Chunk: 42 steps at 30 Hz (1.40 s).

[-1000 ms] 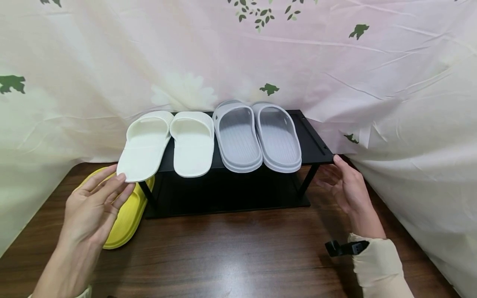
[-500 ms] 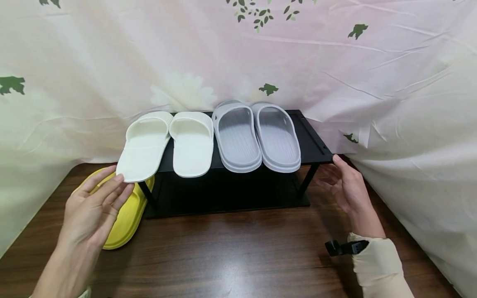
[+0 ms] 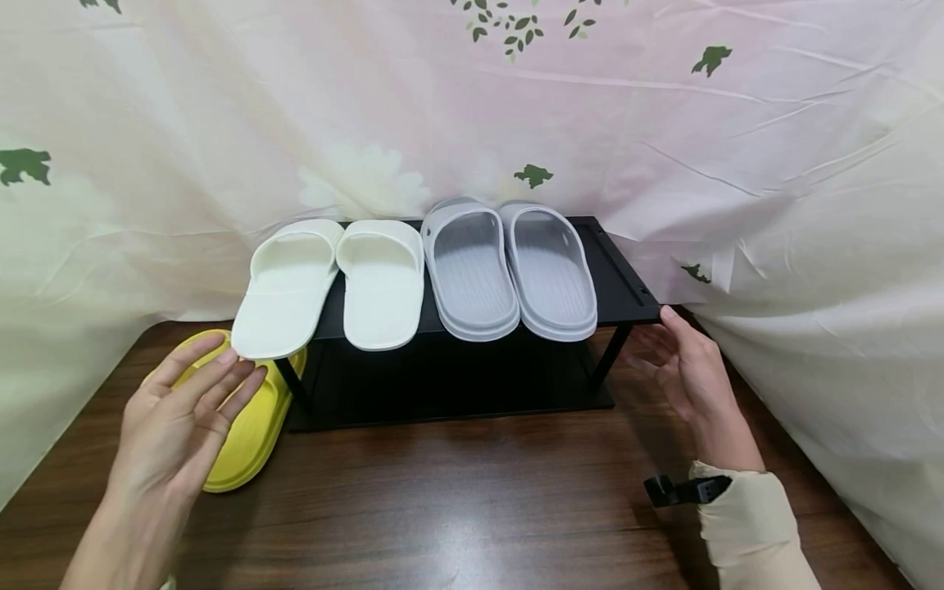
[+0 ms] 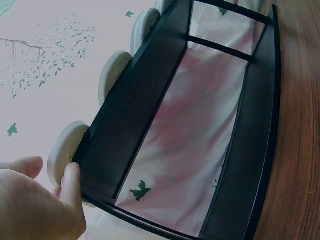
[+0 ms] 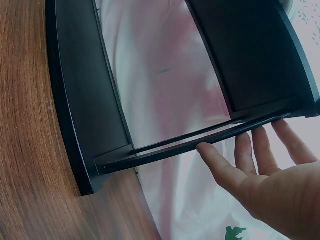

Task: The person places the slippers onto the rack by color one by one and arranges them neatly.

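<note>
A two-tier black rack (image 3: 619, 283) bears a pair of white slippers (image 3: 383, 303) and, to their right, a pair of grey clogs (image 3: 475, 287). My left hand (image 3: 173, 418) is at the front left corner, fingers spread and mostly straight, fingertips right at the heel edge of the leftmost white slipper (image 4: 65, 152). At the rack's other end is my right hand (image 3: 696, 377), its extended fingers against the side. In the right wrist view those fingertips (image 5: 207, 150) meet the black end bars without curling round them. Behind the left hand lies yellow footwear (image 3: 251, 430), partly hidden.
The rack's lower shelf (image 3: 442, 385) sits on a dark brown wooden surface (image 3: 442, 500). A pale leaf-print cloth (image 3: 472, 106) hangs close behind the rack and along both sides. A black band (image 3: 686, 490) is on the right wrist.
My left hand has drawn slightly back to the left, its fingers spreading a little off the white slipper's heel edge. The right hand, the rack and the footwear stay put.
</note>
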Available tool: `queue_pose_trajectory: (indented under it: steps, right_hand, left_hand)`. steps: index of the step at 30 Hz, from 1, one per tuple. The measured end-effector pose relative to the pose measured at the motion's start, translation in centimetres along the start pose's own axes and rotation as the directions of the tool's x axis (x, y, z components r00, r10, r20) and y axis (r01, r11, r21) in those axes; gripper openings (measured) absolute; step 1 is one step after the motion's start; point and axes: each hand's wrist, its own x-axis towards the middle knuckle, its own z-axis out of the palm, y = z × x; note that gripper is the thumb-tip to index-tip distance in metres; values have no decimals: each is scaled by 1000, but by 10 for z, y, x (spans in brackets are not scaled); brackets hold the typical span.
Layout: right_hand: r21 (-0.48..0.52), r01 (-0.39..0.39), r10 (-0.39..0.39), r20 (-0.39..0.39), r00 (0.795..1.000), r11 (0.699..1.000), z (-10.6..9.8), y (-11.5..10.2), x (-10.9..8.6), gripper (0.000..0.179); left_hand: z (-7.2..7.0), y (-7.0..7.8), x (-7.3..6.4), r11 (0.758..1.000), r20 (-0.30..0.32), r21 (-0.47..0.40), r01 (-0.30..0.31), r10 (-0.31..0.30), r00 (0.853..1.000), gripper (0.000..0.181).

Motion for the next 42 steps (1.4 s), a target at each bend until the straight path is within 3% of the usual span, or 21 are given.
queue_pose_trajectory:
  steps: [9, 17, 21, 25, 27, 29, 34, 36, 39, 42]
  right_hand:
    - [-2, -4, 4, 9, 1000, 1000, 0, 0, 0, 25]
    - [17, -8, 8, 9, 1000, 1000, 0, -1, 1, 24]
    - [20, -8, 8, 7, 1000, 1000, -1, 0, 1, 25]
    - [20, -7, 7, 13, 1000, 1000, -1, 0, 2, 25]
    - [28, -8, 8, 16, 1000, 1000, -1, 0, 2, 25]
    - [32, -8, 7, 15, 1000, 999, -1, -1, 2, 25]
    - [36, -6, 5, 21, 1000, 999, 0, -1, 2, 25]
    - [33, -4, 3, 24, 1000, 999, 0, 0, 2, 26]
    - [29, -4, 3, 23, 1000, 1000, 0, 0, 2, 26]
    - [33, -8, 7, 21, 1000, 999, 0, 0, 2, 26]
  left_hand:
    - [-8, 3, -2, 1000, 1, 24, 7, -7, 1000, 29]
    - [-25, 6, -1, 988, 15, 145, -52, 50, 999, 27]
    - [-33, 7, 2, 973, 11, 221, -63, 62, 998, 27]
    - [-39, 8, 3, 936, -11, 337, -101, 112, 994, 28]
    - [-42, 9, 4, 905, -33, 410, -113, 139, 990, 28]
    - [-45, 11, 4, 857, -67, 504, -103, 157, 985, 28]
    - [-52, 20, 2, 658, -179, 753, 13, 185, 966, 42]
    - [-55, 23, 2, 600, -198, 799, 46, 189, 962, 47]
    - [-60, 28, 2, 535, -202, 842, 72, 188, 961, 49]
    - [-65, 33, 3, 493, -201, 865, 91, 175, 964, 50]
